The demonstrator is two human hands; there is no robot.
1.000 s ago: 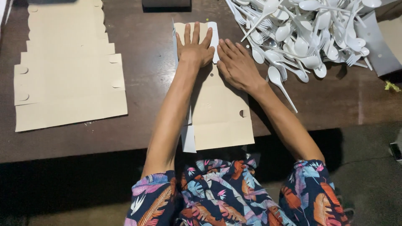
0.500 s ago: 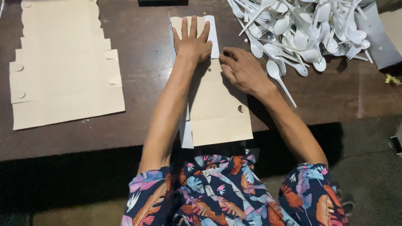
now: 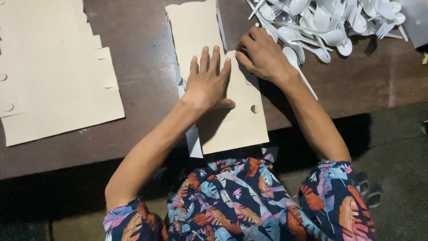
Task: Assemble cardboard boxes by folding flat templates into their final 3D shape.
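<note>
Here, from the head camera, we look straight down on a dark brown bench [image 3: 147,80] and on two bare arms reaching over its near edge. The left hand [image 3: 207,82] lies flat and spread, palm down, fingers together and pointing to the far edge, thumb out to the side. It grips nothing; it simply presses on a tan paper sleeve [image 3: 223,111] that runs lengthwise from the far edge to the near edge, where its end hangs a little over. The sleeve has a small half-round notch [image 3: 254,108] on its right edge, and a thin white strip [image 3: 194,143] shows along its left side near the bench's near edge.

The right hand [image 3: 263,56] rests just beside the left one, at the sleeve's right edge. Its fingers are curled and its fingertips touch the paper; we cannot tell whether it pinches anything beneath them. Right behind this hand, toward the far right corner, lies a loose heap of white plastic spoons and forks [image 3: 330,20]; one spoon [image 3: 299,69] sticks out of it under the right wrist.

Toward the far left corner lies a stack of flat tan sleeves [image 3: 53,80], fanned in steps, well apart from both hands. At the bottom we see a patterned shirt [image 3: 240,201].
</note>
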